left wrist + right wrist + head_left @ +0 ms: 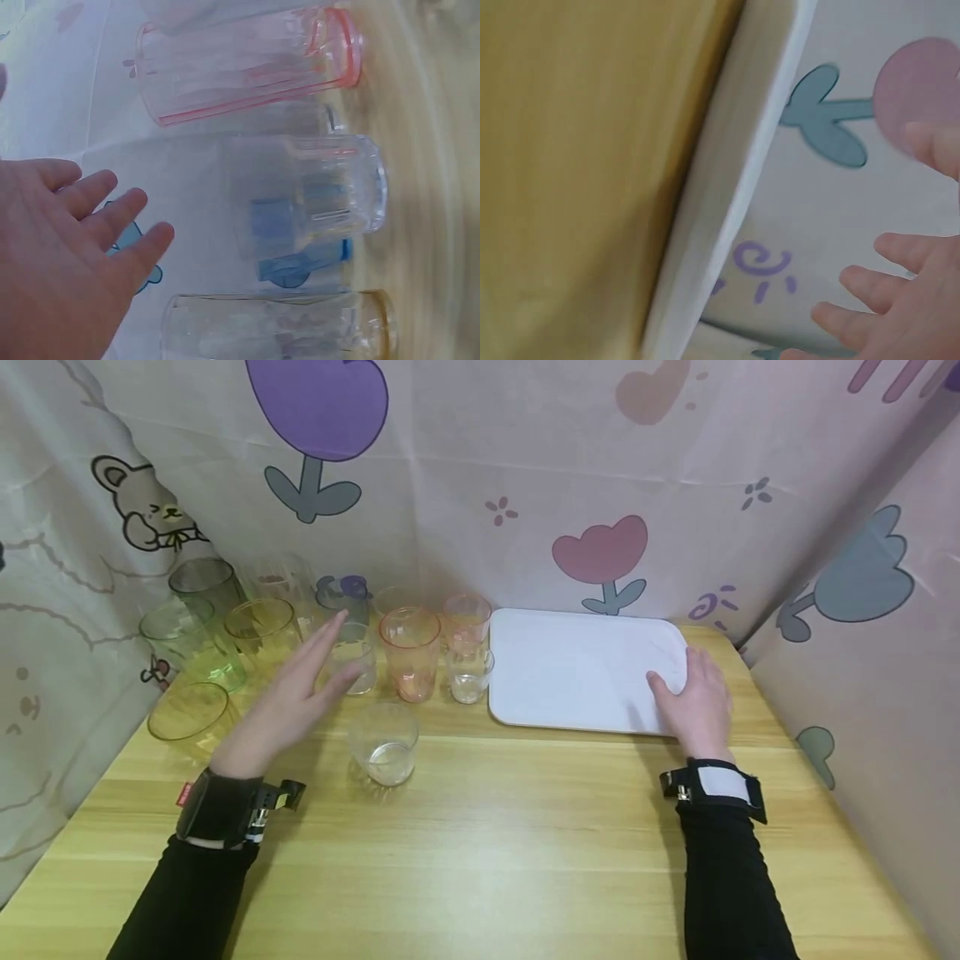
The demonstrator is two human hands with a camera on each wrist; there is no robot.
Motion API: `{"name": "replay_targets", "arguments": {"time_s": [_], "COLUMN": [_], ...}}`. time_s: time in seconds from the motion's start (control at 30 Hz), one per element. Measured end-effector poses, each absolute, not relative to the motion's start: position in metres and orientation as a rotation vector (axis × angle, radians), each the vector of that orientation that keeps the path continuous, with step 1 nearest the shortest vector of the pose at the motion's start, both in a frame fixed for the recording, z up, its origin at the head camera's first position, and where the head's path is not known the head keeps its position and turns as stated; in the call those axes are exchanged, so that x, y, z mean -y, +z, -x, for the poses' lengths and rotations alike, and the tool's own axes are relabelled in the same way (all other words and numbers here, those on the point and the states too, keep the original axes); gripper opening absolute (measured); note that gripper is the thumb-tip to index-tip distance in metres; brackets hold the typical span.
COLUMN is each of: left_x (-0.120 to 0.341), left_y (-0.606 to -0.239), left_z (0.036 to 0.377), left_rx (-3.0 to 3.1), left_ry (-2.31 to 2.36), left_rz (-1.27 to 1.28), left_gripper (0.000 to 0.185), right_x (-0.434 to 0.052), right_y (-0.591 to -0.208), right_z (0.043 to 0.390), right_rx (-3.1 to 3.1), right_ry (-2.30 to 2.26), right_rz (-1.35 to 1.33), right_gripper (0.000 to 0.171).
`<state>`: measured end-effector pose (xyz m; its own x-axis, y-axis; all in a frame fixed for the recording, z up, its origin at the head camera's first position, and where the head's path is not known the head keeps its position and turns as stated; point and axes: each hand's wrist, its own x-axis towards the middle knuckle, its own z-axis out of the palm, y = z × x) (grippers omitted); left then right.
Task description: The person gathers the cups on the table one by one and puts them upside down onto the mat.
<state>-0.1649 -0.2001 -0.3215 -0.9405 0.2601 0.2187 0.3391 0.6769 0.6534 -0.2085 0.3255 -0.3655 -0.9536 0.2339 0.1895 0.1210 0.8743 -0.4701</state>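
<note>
Resting flat on the near right corner of the white tray [577, 668], the right hand [693, 697] has its fingers straight and relaxed, the grip open and closed on nothing. The tray lies on the right half of the wooden tabletop [480, 843], its far edge close to the flowered curtain [600, 485]. The left hand [300, 693] hovers with fingers spread, the grip open, its fingertips just beside a clear cup [352, 662] and touching nothing that can be made out. Beside that cup stands an orange cup [410, 652], then a small clear glass [469, 672] next to the tray's left edge. Another clear cup [384, 742] stands alone nearer the person. Green and yellow cups [217, 635] cluster at the far left by the curtain.
</note>
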Motion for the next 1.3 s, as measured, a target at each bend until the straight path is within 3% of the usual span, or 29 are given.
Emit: {"name": "replay_targets", "arguments": {"time_s": [0.33, 0.7, 0.87, 0.97, 1.13, 1.3], "left_x": [0.21, 0.218, 0.217, 0.216, 0.215, 0.213], "left_y": [-0.339, -0.354, -0.36, -0.365, -0.37, -0.373], "left_z": [0.154, 0.145, 0.147, 0.148, 0.147, 0.147], "left_rx": [2.743, 2.862, 2.912, 2.921, 2.914, 2.888], "left_ry": [-1.245, -1.393, -1.432, -1.457, -1.491, -1.522], "left_rz": [0.628, 0.68, 0.717, 0.722, 0.737, 0.75], "left_gripper": [0.075, 0.11, 0.128, 0.132, 0.129, 0.122], "right_x": [-0.34, -0.343, -0.348, -0.351, -0.354, -0.354], "right_y": [-0.376, -0.365, -0.363, -0.363, -0.362, -0.362], "right_z": [0.207, 0.196, 0.193, 0.192, 0.193, 0.193], "right_rx": [3.093, 3.333, 3.336, 3.327, 3.316, 3.301], "right_ry": [0.561, 0.676, 0.649, 0.701, 0.757, 0.728], "right_rz": [0.208, 0.098, -0.035, -0.081, -0.069, -0.075], "right_gripper": [0.092, 0.093, 0.08, 0.062, 0.026, 0.017]}}
